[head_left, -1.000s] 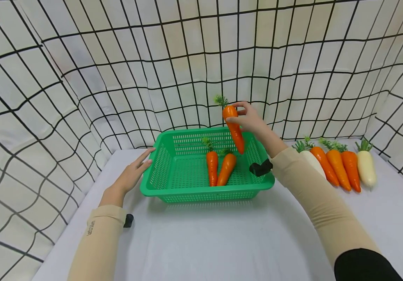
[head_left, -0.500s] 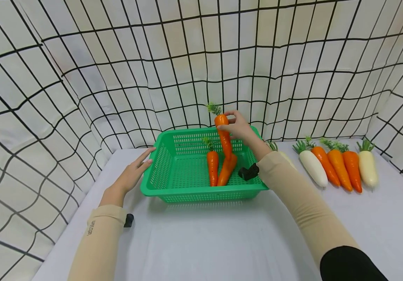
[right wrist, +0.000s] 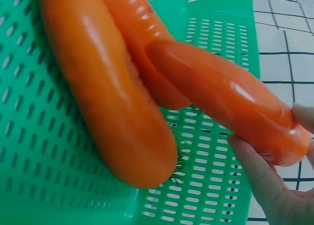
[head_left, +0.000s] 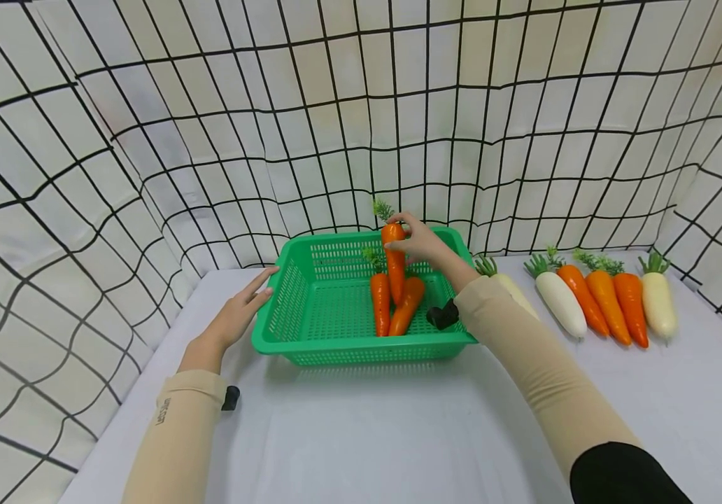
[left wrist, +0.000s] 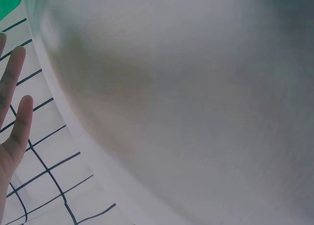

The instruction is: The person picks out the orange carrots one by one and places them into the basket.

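Note:
My right hand (head_left: 424,246) pinches an orange carrot (head_left: 394,262) with a leafy green top near its thick upper end, tip pointing down into a green plastic basket (head_left: 336,344). Below it in the basket lie two more carrots, a straight one (head_left: 380,308) on the left and a leaning one (head_left: 408,306) on the right. In the right wrist view the tip of the held carrot (right wrist: 225,95) overlaps one lying carrot (right wrist: 147,43). My left hand (head_left: 233,318), fingers extended, has its fingertips at the basket's left rim.
Right of the basket, a row on the white tabletop (head_left: 361,434) holds white radishes (head_left: 561,302) and several carrots (head_left: 608,304). Another pale radish (head_left: 512,288) is partly behind my right sleeve. Black netting (head_left: 361,147) over white cloth encloses the back and sides.
My right hand has carried the carrot left, then lowered it into the basket between the two lying carrots. The left hand stays at the rim.

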Demonstrator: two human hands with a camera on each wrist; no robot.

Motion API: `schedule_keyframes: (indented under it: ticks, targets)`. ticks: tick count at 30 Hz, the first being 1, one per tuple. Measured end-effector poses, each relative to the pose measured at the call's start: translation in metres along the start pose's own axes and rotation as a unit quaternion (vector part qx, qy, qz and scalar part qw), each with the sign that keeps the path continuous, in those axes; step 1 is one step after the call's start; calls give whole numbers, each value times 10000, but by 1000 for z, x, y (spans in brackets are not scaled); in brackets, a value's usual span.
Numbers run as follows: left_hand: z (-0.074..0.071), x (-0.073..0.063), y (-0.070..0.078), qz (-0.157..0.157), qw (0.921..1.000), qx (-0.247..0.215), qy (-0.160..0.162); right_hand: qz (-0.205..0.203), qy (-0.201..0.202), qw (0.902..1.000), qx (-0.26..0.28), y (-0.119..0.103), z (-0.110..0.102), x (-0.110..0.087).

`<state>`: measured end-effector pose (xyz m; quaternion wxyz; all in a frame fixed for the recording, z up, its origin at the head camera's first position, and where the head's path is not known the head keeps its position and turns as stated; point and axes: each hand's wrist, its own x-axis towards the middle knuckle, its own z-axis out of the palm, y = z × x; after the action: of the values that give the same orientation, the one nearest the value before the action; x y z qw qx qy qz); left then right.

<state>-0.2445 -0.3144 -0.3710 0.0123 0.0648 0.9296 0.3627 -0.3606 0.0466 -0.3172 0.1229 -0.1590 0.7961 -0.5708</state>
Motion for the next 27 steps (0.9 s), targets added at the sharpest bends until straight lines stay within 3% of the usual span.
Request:
schedule_keyframes:
  ticks: [9, 13, 19, 27]
  targets:
    - [-2, -1, 1, 6, 10000, 35, 43, 320, -24, 9984, -473, 7, 5, 4]
    - [-1, -1, 0, -11, 10000, 78, 61, 417, -254, 9954, -820, 10, 4, 5]
    - [0, 1, 0, -14, 10000, 84, 49, 554, -659, 9816, -1707, 15, 3, 4]
    - [2, 2, 1, -22, 9999, 91, 49, 726, -1064, 9612, -2438, 16, 3, 0]
